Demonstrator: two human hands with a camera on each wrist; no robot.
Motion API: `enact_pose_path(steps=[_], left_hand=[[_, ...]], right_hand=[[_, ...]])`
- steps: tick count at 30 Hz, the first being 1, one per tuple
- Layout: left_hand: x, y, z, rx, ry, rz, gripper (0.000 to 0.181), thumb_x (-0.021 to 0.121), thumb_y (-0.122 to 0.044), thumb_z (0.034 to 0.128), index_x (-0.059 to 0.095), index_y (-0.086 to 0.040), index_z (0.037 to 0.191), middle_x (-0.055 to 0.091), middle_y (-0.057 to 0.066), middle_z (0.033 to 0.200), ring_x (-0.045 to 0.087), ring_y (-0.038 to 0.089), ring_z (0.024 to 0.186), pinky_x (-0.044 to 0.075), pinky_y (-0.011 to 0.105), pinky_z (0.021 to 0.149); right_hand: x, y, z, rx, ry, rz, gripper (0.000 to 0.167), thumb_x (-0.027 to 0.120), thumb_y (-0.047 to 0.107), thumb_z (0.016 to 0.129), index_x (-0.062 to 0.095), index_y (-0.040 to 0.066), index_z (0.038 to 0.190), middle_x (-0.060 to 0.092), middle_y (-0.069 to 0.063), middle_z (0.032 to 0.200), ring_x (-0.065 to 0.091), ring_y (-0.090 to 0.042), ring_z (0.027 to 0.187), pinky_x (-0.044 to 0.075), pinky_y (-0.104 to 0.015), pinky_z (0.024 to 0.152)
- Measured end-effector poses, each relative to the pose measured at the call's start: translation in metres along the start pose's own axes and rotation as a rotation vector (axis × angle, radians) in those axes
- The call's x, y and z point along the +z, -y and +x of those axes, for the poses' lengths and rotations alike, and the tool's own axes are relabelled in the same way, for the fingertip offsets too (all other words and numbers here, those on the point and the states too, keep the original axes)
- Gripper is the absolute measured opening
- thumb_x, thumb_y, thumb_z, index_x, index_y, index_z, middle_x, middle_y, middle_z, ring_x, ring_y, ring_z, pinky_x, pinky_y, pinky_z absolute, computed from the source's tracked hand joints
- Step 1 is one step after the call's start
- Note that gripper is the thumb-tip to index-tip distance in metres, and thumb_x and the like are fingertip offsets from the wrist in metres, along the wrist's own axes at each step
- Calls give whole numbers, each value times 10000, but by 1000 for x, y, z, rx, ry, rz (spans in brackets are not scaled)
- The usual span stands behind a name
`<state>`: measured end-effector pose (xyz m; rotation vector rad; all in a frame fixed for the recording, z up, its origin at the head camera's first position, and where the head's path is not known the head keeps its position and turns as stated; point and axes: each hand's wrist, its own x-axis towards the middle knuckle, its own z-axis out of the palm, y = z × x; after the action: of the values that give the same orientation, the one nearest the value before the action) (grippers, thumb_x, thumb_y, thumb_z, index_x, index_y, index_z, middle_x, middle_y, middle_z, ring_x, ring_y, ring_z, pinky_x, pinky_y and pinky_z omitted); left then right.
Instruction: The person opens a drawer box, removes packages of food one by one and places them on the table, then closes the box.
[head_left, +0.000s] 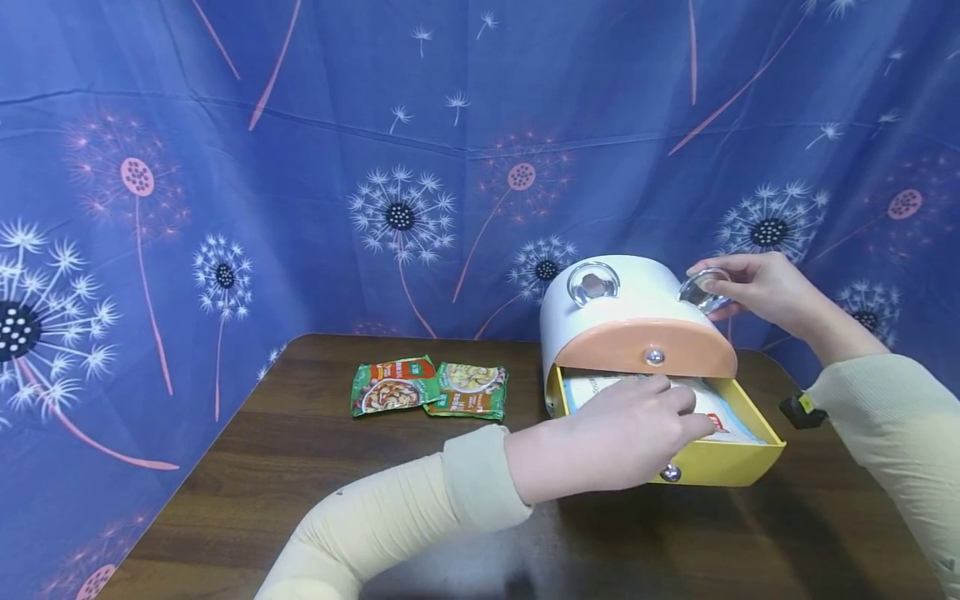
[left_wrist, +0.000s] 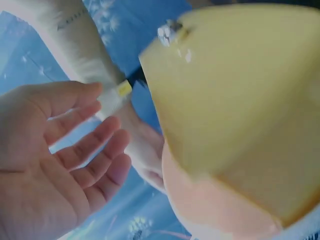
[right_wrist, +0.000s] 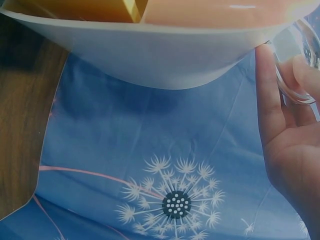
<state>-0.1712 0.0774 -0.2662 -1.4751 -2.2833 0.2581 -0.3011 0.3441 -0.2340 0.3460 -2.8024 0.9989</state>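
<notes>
A white rounded cabinet [head_left: 637,287] has an orange upper drawer [head_left: 648,346] pushed in and a yellow lower drawer [head_left: 720,463] pulled out, with a white-and-blue packet [head_left: 720,408] lying inside. My left hand [head_left: 630,433] is over the yellow drawer's front edge; in the left wrist view the left hand [left_wrist: 65,160] has loosely bent fingers and an empty palm beside the drawer [left_wrist: 230,90]. My right hand [head_left: 765,292] pinches the right one of two clear round pieces on the cabinet top; the right wrist view shows this hand [right_wrist: 295,125] around the clear piece [right_wrist: 295,65].
Two green food packets, one with red [head_left: 393,386] and one with brown [head_left: 468,390], lie on the wooden table [head_left: 300,450] left of the cabinet. A small black object with a yellow mark [head_left: 802,411] is by the right sleeve. A blue dandelion-patterned cloth [head_left: 300,167] hangs behind.
</notes>
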Motion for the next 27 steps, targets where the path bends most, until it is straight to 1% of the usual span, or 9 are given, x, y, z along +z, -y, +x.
enact_pose_path(steps=[1,3,5,8,11,15,17,23,27], left_hand=[[-2,4,0,-2,14,0,443,615,-365,885,528,-280,1312,571,-75,1191,505,89,1050,422,207,856],[-3,11,0,-14,25,-12,435,614,-359,887,534,-284,1309,561,-74,1196,483,94,1055,427,204,814],[-4,18,0,-24,34,-18,425,614,-351,890,541,-283,1302,557,-74,1191,472,95,1056,429,203,792],[-2,28,2,-33,53,-44,469,649,-385,863,540,-284,1308,548,-72,1201,461,94,1085,427,200,817],[3,34,5,-22,82,-72,491,667,-406,846,542,-284,1305,541,-75,1199,458,91,1090,419,202,842],[10,38,11,-1,147,-106,494,663,-441,839,545,-297,1297,527,-88,1210,448,82,1099,403,190,885],[14,39,14,6,169,-129,489,661,-447,838,551,-296,1291,526,-91,1212,449,75,1092,385,171,912],[21,44,20,36,184,-208,433,673,-371,852,579,-265,1261,550,-98,1181,458,69,1054,359,130,925],[25,45,23,41,215,-242,412,662,-377,857,591,-257,1244,564,-107,1169,457,53,1050,364,127,910]], right_hand=[[0,0,0,2,3,-8,412,544,281,952,525,86,1314,663,-76,1082,667,-51,780,561,-292,678],[0,1,0,7,3,-20,408,535,282,957,524,92,1318,641,-146,1126,676,-82,773,560,-294,685],[0,1,0,9,2,-33,409,528,286,960,522,92,1320,623,-181,1150,684,-114,763,559,-295,688],[0,1,1,11,-1,-38,411,524,295,960,525,90,1316,614,-191,1153,690,-149,751,560,-300,685],[1,0,1,16,-5,-42,421,530,309,955,527,90,1314,622,-172,1140,692,-161,749,561,-315,693],[0,0,2,23,1,-51,430,526,324,955,520,101,1323,620,-176,1150,696,-178,754,556,-353,731],[0,1,2,26,5,-55,437,521,329,956,514,102,1330,611,-188,1165,696,-178,758,554,-363,742],[1,1,1,25,7,-36,408,516,287,965,516,93,1324,611,-196,1152,686,-143,767,561,-319,695],[0,2,1,23,2,-36,401,520,283,964,524,89,1315,621,-195,1144,680,-119,764,562,-312,676]])
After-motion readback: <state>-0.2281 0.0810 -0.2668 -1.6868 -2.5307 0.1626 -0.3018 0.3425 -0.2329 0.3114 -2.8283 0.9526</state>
